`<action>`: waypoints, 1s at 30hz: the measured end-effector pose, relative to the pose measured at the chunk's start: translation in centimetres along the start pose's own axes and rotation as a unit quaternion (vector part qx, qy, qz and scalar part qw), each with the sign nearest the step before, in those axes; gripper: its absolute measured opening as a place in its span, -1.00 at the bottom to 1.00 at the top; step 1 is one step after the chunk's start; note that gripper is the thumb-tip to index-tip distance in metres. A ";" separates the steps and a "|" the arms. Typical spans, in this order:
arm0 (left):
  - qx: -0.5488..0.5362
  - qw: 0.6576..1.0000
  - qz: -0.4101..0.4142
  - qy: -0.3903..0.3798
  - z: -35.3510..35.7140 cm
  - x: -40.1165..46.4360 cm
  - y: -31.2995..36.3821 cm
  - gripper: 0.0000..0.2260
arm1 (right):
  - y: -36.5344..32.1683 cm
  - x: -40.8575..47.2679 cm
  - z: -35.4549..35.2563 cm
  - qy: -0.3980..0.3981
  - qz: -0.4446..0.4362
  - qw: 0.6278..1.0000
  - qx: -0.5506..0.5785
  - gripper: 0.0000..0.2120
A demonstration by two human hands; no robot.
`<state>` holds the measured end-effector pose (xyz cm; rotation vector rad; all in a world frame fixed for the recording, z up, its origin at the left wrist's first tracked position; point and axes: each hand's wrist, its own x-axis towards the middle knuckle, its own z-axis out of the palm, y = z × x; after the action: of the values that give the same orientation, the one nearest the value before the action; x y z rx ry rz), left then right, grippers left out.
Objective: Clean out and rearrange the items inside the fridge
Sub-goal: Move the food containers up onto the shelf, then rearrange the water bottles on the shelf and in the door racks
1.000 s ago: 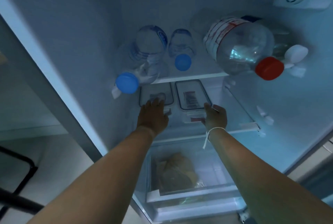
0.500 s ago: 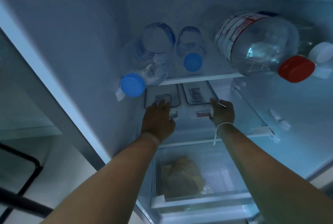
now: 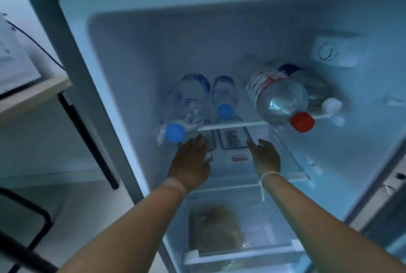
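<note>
Inside the open fridge (image 3: 136, 57), left hand (image 3: 190, 164) and right hand (image 3: 265, 158), fingers spread, on two lidded containers (image 3: 234, 138) at the middle shelf's front edge.

Both hands reach into the fridge (image 3: 131, 57) over its middle shelf (image 3: 292, 158), the left hand (image 3: 190, 163) on one lidded container (image 3: 209, 143) and the right hand (image 3: 264, 157) at the edge of a second container (image 3: 232, 138) just right of it. Above and behind the hands, an upper shelf (image 3: 232, 125) carries bottles lying on their sides: two small bottles (image 3: 191, 99) over the left hand, a large bottle (image 3: 276, 99) over the right hand. Below the wrists, a drawer (image 3: 274, 228) holds what may be a bag (image 3: 215, 228).
</note>
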<state>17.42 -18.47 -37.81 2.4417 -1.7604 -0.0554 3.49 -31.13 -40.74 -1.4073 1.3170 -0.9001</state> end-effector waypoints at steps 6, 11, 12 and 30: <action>0.032 0.997 0.025 0.065 -4.6 -4.5 1.4 -0.48 | -3.5 -6.0 -1.9 -0.029 -0.039 0.999 0.010 -0.63; 0.048 0.995 0.036 0.079 -7.4 -8.8 2.4 -0.52 | -6.1 -10.3 -2.8 -0.056 -0.081 0.995 0.006 -0.70; 0.056 0.994 0.039 0.084 -8.0 -9.4 2.5 -0.54 | -6.7 -10.9 -2.9 -0.062 -0.091 0.994 -0.001 -0.68; 0.018 0.994 -0.060 0.089 -12.0 -5.4 2.2 -0.35 | -12.3 -9.9 -0.6 -0.061 -0.219 0.964 -0.135 -0.62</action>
<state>14.93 -12.99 -25.89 2.4875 -1.5547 0.1769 4.77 -22.23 -27.81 -1.9867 1.0802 -0.9225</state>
